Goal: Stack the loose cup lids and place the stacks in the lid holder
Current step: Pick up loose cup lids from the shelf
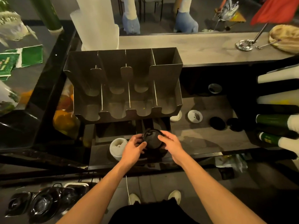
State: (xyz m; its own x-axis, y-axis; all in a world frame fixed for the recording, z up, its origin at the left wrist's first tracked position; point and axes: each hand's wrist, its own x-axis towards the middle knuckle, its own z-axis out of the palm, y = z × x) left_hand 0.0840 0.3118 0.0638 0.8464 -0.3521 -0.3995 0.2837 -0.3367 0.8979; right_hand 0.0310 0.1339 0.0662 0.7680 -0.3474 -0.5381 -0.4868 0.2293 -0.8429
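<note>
Dark four-slot lid holder (126, 88); black stack (152, 140) and white stack (117, 147) of lids in front, loose lids (195, 116) at its right.

lid holder (165, 73) dark grey | held lids (152, 139) black | lid stack (117, 147) white

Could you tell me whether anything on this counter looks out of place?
Yes: two white round plastic lids and two black round plastic lids lie scattered on the grey counter, right of the dark metal lid holder, whose slots hold no lids.
</note>
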